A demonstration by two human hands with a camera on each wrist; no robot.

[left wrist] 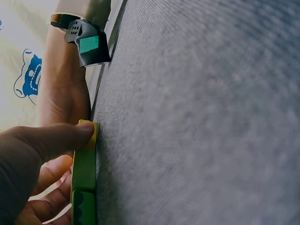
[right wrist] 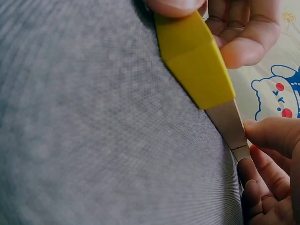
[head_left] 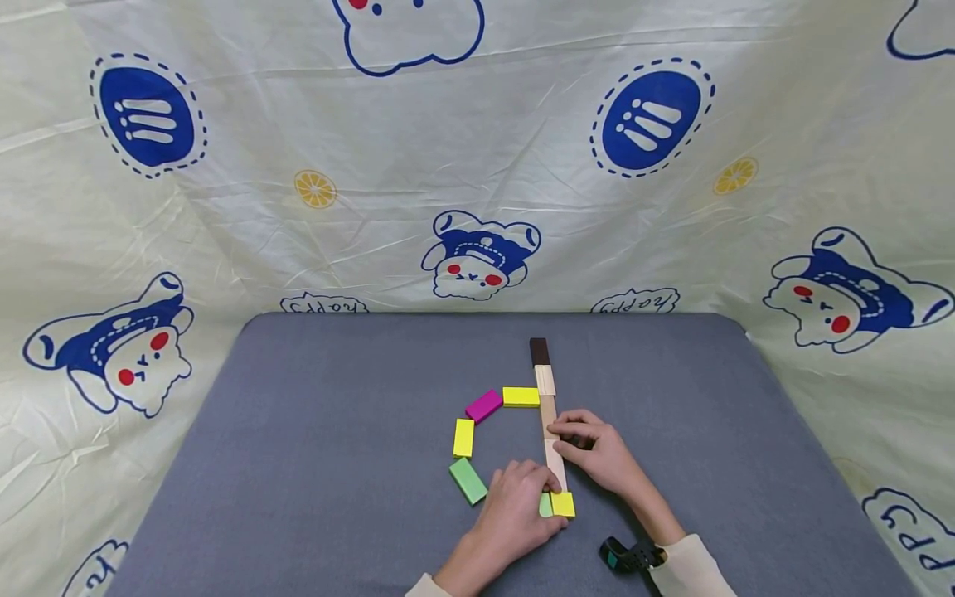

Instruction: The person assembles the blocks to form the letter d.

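My left hand pinches a yellow block at the near end of a straight row, its thumb on the near side in the left wrist view. Beside that yellow block lies a light green block, partly covered by this hand. My right hand holds the wood-coloured blocks of the row between thumb and fingertips, near where a tan block meets a pale block. In the right wrist view the yellow block touches the pale block. Beyond are another pale block and a dark brown block.
Left of the row, a curve of blocks bends round: yellow, magenta, yellow and green. They lie on a grey cloth-covered table. A patterned curtain hangs behind. A black device sits at my right wrist.
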